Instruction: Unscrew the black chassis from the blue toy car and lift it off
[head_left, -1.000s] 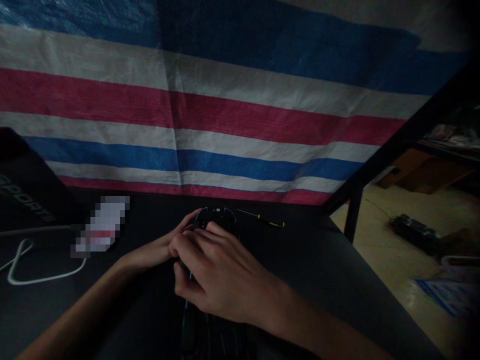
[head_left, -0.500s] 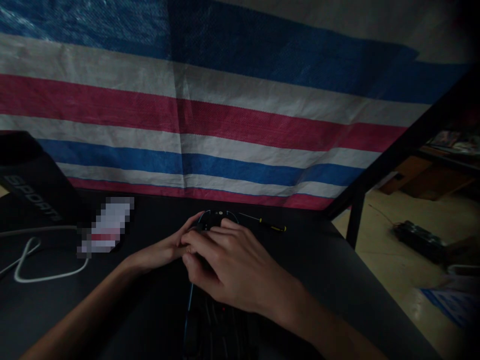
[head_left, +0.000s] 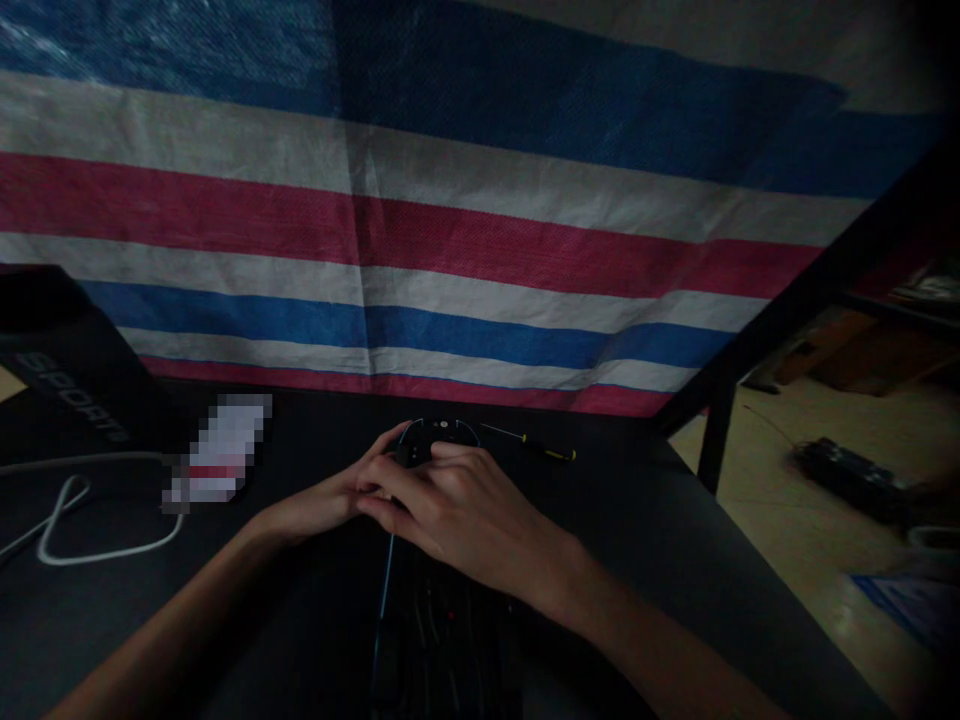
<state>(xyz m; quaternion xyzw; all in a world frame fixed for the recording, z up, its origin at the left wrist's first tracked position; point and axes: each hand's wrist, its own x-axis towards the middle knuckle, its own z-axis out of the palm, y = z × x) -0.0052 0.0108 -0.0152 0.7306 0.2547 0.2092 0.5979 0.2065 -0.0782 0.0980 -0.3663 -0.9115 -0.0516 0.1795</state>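
Note:
A dark device with thin blue edge lines (head_left: pixel 435 620) lies on the black table (head_left: pixel 637 560) in front of me. My right hand (head_left: pixel 457 500) rests over its far end, fingers curled and pressed on it. My left hand (head_left: pixel 341 495) comes in from the left and its fingers meet the same spot, pinching something small that I cannot make out. A slim screwdriver with a yellow-and-black handle (head_left: pixel 532 446) lies just beyond my right hand.
A striped blue, white and red tarp (head_left: pixel 450 220) hangs behind the table. A black box with lettering (head_left: pixel 67 390), a white cable loop (head_left: pixel 90 530) and a small white object (head_left: pixel 221 450) sit at left. At right are a black frame post (head_left: pixel 712 440) and floor clutter.
My right hand has slid a little forward toward the device's far end and flattened. The view has shifted slightly; the left hand stays in place.

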